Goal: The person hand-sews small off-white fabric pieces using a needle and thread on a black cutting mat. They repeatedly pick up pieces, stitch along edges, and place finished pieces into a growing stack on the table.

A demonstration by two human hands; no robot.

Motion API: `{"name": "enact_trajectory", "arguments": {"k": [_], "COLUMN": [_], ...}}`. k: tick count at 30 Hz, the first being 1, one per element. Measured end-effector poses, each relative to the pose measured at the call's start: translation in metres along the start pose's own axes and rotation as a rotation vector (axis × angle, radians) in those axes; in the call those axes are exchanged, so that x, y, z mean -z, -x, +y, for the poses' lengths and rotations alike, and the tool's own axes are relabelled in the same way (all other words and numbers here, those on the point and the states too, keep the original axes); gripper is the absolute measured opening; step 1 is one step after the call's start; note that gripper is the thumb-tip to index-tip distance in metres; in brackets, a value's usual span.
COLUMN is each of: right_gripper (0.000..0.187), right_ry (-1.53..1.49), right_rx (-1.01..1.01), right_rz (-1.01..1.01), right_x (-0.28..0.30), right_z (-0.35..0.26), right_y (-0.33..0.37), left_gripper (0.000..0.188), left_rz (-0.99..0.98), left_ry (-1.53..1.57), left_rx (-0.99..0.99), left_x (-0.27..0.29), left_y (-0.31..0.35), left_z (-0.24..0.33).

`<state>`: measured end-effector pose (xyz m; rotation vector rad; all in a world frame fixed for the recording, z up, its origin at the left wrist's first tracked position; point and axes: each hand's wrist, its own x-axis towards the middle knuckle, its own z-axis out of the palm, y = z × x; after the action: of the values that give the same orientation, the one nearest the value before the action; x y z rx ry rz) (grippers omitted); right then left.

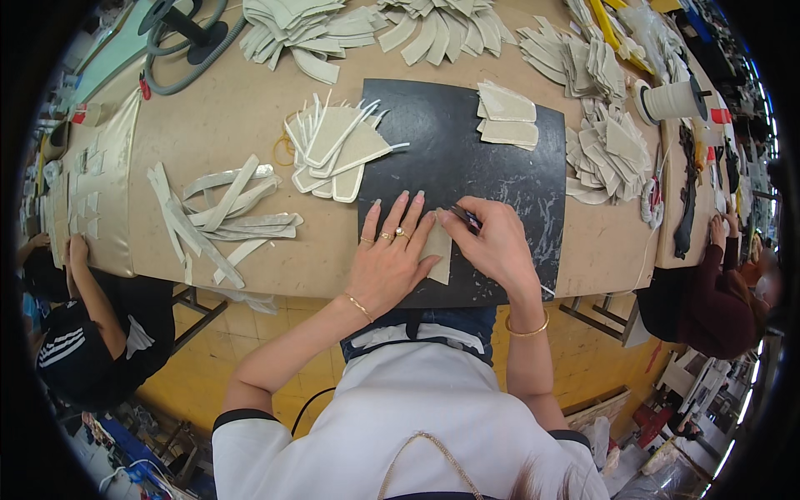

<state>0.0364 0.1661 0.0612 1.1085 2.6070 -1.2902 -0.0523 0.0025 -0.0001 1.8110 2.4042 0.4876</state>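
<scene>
My left hand (390,250) lies flat with its fingers stretched out, pressing down the edge of a beige fabric piece (439,254) on the black cutting mat (500,179). Close beside its fingertips, my right hand (496,242) is closed round a small dark hand tool (465,218) at the top of that piece. The tool's kind is mostly hidden by the fingers. Above my left hand lies a fanned pile of beige panels with white edging (342,150), partly over the mat's left edge. Two neat stacks of similar panels (507,104) rest at the mat's upper right.
Loose beige strips (229,208) are heaped on the left of the table (283,258). Bundles of cut pieces (450,29) line the far side and the right (612,154). A white thread spool (671,100) stands at right. Co-workers sit at both sides.
</scene>
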Motion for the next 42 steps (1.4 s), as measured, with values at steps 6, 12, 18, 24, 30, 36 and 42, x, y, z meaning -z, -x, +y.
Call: {"name": "enact_trajectory", "arguments": {"k": [6, 12, 18, 24, 30, 36, 42], "right_gripper": [0.033, 0.035, 0.035, 0.034, 0.031, 0.019, 0.03], "right_ry": [0.091, 0.096, 0.132, 0.183, 0.241, 0.222, 0.293], "right_rx": [-0.118, -0.133, -0.146, -0.206, -0.1, 0.143, 0.394], "right_rz": [-0.066, -0.025, -0.037, -0.079, 0.041, 0.162, 0.179], "right_x": [0.005, 0.001, 0.002, 0.005, 0.002, 0.002, -0.012], "right_z": [0.013, 0.017, 0.014, 0.012, 0.016, 0.022, 0.029], "right_y": [0.005, 0.005, 0.003, 0.0, 0.016, 0.02, 0.032], "left_gripper": [0.057, 0.057, 0.059, 0.056, 0.046, 0.043, 0.043], "left_rz": [-0.006, -0.006, -0.024, -0.017, -0.094, 0.034, 0.183], "left_ry": [-0.062, -0.118, -0.151, 0.068, 0.162, 0.208, 0.226], "left_rx": [-0.01, -0.036, -0.032, -0.015, -0.145, -0.05, 0.004], "left_x": [0.002, 0.003, 0.002, 0.007, 0.023, 0.017, 0.002], "left_y": [0.0, -0.002, -0.001, -0.008, -0.021, -0.016, -0.006], "left_z": [0.002, 0.003, 0.004, -0.004, -0.026, -0.012, 0.003]}}
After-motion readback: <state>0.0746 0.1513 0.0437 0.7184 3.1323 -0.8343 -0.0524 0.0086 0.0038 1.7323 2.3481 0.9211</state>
